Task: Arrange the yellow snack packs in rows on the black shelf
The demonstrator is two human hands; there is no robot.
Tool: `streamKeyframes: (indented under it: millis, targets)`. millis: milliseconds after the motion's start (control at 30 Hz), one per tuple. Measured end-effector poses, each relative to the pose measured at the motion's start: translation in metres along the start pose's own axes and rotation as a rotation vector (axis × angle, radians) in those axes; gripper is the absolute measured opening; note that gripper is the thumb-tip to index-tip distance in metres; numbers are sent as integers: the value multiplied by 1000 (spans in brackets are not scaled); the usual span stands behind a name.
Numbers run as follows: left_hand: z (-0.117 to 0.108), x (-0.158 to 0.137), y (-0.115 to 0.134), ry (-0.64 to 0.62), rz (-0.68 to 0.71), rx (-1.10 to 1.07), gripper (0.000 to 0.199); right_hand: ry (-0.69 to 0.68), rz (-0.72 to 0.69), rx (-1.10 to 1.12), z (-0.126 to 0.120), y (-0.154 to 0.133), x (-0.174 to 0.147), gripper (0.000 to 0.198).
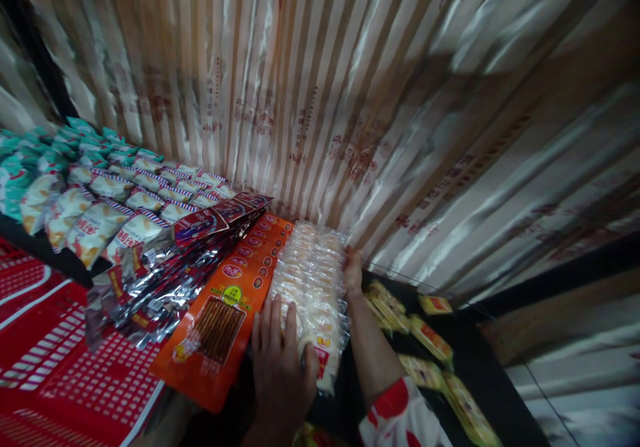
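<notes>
A double row of clear-wrapped white packs point(320, 270), with a small red and yellow label at the near end, lies in the middle of the black shelf. My left hand point(280, 350) rests on its near left part, fingers stretched out and thumb apart. Against the far right side of the row is my right hand point(353, 271), seen edge-on, its fingers straight and partly hidden. Close beside my left hand lies a long orange snack packet point(223, 323) showing brown sticks in its window.
Dark red and silver packets point(165, 287) overlap left of the orange one. Beyond are rows of white snack bags point(100, 227) and green bags point(55, 150). Red baskets point(95, 360) stand at lower left. Yellow packs point(433, 340) lie right on the black shelf point(480, 360). Printed plastic-covered sheeting point(300, 67) rises behind.
</notes>
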State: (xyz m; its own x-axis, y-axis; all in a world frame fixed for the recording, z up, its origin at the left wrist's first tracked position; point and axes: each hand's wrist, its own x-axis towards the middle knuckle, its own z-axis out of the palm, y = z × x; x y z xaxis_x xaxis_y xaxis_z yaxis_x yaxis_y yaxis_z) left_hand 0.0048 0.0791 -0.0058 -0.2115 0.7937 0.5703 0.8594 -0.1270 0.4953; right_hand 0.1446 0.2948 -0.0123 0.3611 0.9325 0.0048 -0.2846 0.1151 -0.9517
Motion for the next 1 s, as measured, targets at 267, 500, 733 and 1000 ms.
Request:
streamKeyframes:
  millis: [267,500,733,1000]
  targets:
    - [0,-2,1,-3,-5,-6,55,42,69,-5,-13,-18,-30,61]
    - [2,-4,-3,37,33,-11,58,-13,24,9,-33,-22,-81,55]
    - [0,-6,-8,32,54,4,59,-31,93,101,-27,-13,-111,65]
    - [-5,-6,-8,-32,72,38,58,37,37,86,-26,-10,-116,67]
